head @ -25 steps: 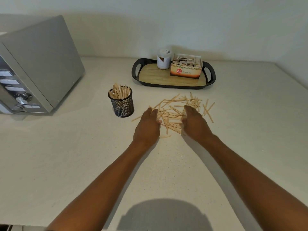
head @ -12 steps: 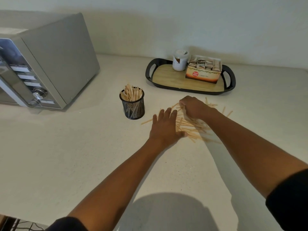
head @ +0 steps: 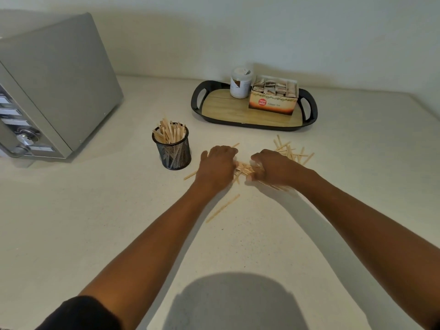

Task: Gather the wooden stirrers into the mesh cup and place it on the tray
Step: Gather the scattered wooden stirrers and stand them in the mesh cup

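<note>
A black mesh cup (head: 175,151) stands upright on the pale counter, packed with wooden stirrers. Right of it, my left hand (head: 216,164) and my right hand (head: 273,166) face each other, both curled around a bunch of loose stirrers (head: 244,169) pressed between them on the counter. More stirrers (head: 291,151) lie scattered behind my right hand. One single stirrer (head: 222,208) lies nearer me, between my forearms. The black-rimmed tray (head: 226,110) with a wooden floor sits behind the pile.
On the tray stand a white jar (head: 240,83) and a box of tea bags (head: 273,96), filling its right half. A silver microwave (head: 54,84) occupies the left of the counter. A wall runs along the back.
Both hands have closed in toward each other, raking the spread stirrers into a tighter bunch between them. One stirrer was left behind nearer me. The cup has stayed in place.
</note>
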`<state>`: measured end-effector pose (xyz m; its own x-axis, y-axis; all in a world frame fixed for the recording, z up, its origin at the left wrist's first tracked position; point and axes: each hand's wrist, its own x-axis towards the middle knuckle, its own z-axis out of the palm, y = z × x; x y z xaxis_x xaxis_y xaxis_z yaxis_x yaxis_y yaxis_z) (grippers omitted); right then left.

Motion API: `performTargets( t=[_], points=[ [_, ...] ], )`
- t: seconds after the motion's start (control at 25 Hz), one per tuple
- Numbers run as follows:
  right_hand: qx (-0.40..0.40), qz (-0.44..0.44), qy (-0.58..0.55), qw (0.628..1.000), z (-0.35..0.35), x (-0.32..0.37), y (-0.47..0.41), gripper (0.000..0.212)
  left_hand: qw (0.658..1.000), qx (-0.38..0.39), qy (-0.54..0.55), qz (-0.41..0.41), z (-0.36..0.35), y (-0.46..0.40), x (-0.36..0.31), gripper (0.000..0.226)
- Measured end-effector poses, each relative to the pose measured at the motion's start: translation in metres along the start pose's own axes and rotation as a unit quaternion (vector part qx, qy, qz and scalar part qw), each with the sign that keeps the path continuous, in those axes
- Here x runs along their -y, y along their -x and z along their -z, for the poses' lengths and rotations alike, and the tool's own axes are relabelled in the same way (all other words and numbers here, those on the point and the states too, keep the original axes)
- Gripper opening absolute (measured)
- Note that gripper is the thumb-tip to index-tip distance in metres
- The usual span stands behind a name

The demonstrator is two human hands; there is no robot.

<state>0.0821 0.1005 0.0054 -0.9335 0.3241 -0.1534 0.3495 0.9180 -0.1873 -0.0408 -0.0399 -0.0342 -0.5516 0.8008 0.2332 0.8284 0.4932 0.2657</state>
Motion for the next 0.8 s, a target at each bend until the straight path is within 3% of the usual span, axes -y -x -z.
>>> performTargets(
  t=[0.08,0.28,0.4,0.64,0.8],
  points=[
    [0.026,-0.01,0.056,0.998,-0.005,0.005,0.002,0.058,0.998,0.044,0.008,-0.045,0.008,-0.002,0.006,0.044],
    [-0.094,-0.012,0.108,0.99,-0.02,0.011,0.003,0.026,0.995,0.083,-0.014,-0.055,0.012,-0.004,-0.005,0.032],
    [-0.109,-0.011,0.135,0.985,-0.02,0.012,0.001,0.018,0.994,0.093,-0.034,-0.055,0.008,-0.003,-0.009,0.024],
    [-0.04,-0.043,0.152,0.987,-0.015,0.015,-0.001,0.029,0.997,0.047,-0.025,-0.06,0.001,0.001,-0.01,0.022],
    [-0.041,-0.044,0.175,0.983,-0.021,0.019,0.005,0.027,0.997,0.017,-0.026,-0.065,-0.002,0.003,-0.007,0.023]
  ],
)
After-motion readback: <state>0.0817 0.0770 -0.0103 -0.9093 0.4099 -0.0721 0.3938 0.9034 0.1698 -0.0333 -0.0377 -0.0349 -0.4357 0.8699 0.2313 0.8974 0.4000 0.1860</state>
